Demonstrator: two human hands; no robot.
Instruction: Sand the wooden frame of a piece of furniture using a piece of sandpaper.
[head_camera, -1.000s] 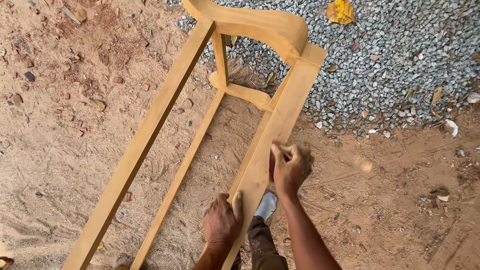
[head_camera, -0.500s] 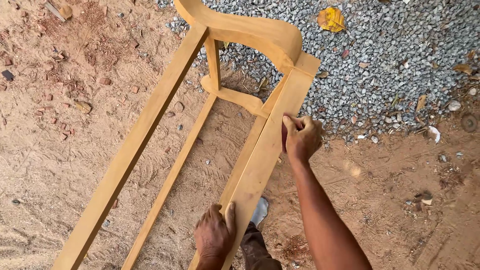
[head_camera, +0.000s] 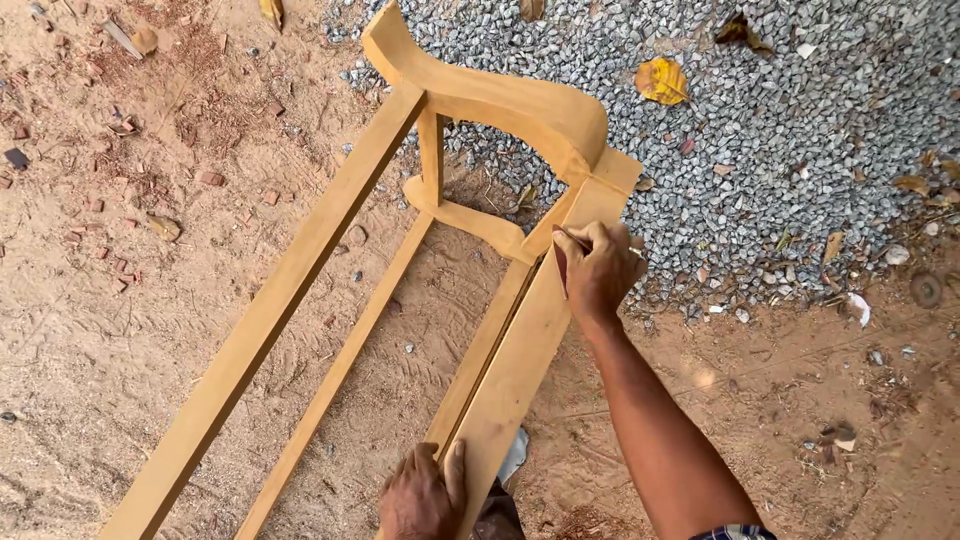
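Near top end of yellow-brown wooden frame (head_camera: 300, 290), side rail is being pressed by closed right hand (head_camera: 598, 268), contents unclear; left hand (head_camera: 420, 495) is being wrapped around rail's lower edge.

Tan wood frame (head_camera: 300, 290), grey gravel (head_camera: 800, 130)
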